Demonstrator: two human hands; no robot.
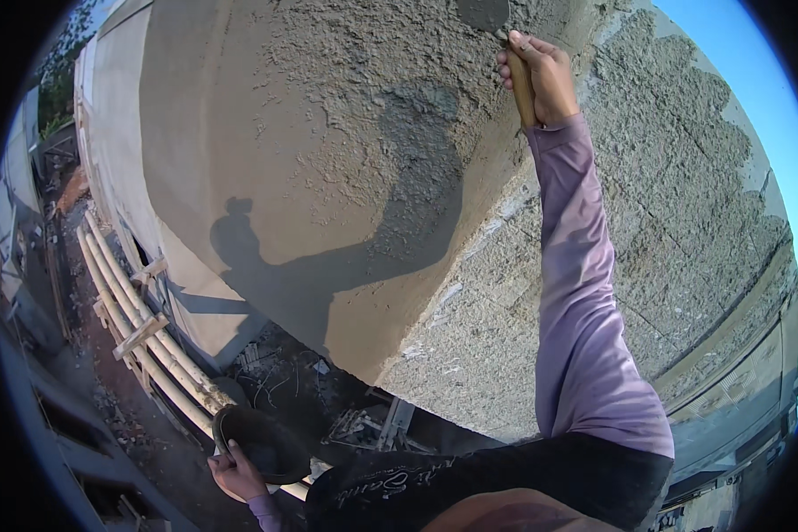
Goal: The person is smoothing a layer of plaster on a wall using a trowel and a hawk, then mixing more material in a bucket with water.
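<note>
Bamboo scaffold poles (142, 332) along wall (328, 177); rubble on ground (151, 443).

No packages, labels, signs or screens anywhere in view.

Building site: half-plastered wall (328, 133), scaffolding poles (142, 332)

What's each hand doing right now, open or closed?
Left hand: closed on the rim of a dark mortar pan.
Right hand: closed on the wooden handle of a trowel against the plastered wall.
</note>
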